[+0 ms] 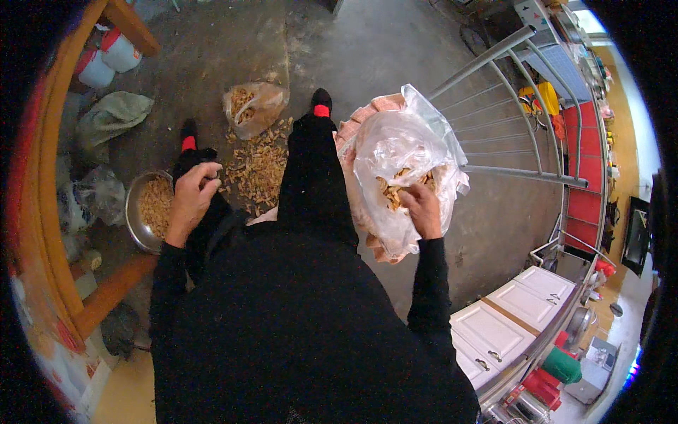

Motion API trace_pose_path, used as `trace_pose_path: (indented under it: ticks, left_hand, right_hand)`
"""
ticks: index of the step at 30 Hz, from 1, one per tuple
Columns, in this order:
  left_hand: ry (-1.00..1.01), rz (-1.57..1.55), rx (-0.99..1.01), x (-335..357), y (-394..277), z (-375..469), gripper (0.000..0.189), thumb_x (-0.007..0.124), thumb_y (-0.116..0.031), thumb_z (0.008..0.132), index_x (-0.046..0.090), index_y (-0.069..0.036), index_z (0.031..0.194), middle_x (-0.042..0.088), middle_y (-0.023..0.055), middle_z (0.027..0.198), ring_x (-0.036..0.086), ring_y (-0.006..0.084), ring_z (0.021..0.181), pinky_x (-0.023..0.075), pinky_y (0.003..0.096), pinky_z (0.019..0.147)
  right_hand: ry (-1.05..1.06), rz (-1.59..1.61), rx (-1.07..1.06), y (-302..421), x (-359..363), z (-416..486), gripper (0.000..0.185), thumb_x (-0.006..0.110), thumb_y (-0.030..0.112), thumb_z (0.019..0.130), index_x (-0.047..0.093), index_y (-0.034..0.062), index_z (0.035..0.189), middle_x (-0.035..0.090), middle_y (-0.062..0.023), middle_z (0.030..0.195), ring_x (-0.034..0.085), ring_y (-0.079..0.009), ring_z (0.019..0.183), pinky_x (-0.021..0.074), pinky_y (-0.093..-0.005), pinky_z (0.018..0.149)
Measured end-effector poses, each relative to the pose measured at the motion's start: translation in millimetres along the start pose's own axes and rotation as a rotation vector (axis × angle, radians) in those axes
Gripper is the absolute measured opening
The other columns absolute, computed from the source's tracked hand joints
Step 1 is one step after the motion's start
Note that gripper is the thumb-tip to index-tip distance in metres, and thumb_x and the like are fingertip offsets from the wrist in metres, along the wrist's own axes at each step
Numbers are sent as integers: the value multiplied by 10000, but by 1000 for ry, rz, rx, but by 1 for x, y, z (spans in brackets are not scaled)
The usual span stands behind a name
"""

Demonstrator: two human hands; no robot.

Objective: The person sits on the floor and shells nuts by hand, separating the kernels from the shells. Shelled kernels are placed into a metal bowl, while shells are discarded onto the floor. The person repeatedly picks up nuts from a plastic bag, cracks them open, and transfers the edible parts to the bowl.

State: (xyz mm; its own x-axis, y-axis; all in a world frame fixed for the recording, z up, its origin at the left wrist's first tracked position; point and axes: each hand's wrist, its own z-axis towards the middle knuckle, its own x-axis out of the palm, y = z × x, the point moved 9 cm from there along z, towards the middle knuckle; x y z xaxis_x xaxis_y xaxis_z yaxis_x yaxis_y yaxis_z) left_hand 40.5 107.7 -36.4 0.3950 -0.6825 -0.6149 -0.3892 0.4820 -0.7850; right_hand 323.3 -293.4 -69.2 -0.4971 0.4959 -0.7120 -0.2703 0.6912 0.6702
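My right hand [421, 205] reaches into the mouth of a clear plastic bag [371, 159], its fingers down among unshelled peanuts [392, 193]. Whether it grips any is hidden. The bag rests on a pink ruffled cloth cover [365, 114] at my right. Over my left knee hovers my left hand [193, 196], fingers curled and thumb near the index finger; I cannot tell if something small is between them. Beside it, a round metal bowl [133, 225] holds what look like shelled peanuts [154, 204]. Peanut shells [258, 172] lie scattered on the floor between my legs.
A second plastic bag [265, 103] with shells or peanuts stands beyond the pile. A wooden table frame [58, 212] borders the left, near a woven sack [114, 114] and white buckets [121, 50]. Metal rails [508, 169] rise at right, before white cabinets [495, 331].
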Motion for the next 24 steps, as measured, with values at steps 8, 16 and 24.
trace_pose_path:
  ticks: [8, 16, 24]
  left_hand:
    - [48, -30, 10, 18, -10, -8, 259, 637, -45, 811, 619, -20, 1068, 626, 113, 890, 607, 217, 755, 488, 304, 704]
    - [48, -36, -5, 21, -1, -18, 231, 628, -57, 827, 617, -17, 1054, 622, 108, 864, 605, 199, 745, 487, 302, 690]
    - [54, -70, -61, 21, 2, -21, 239, 625, -52, 825, 617, -17, 1061, 609, 94, 837, 597, 185, 733, 481, 297, 681]
  right_hand:
    - [-95, -288, -176, 73, 62, 25, 482, 729, 381, 741, 637, 76, 1103, 640, -190, 1059, 616, -388, 941, 506, -455, 779]
    - [-214, -318, -12, 10, 44, 61, 286, 617, 237, 822, 625, 24, 1011, 673, -202, 894, 644, -383, 826, 505, -465, 682]
    - [-437, 683, 36, 19, -59, 31, 63, 583, 86, 885, 588, 40, 843, 595, -4, 733, 497, -77, 583, 423, -222, 545]
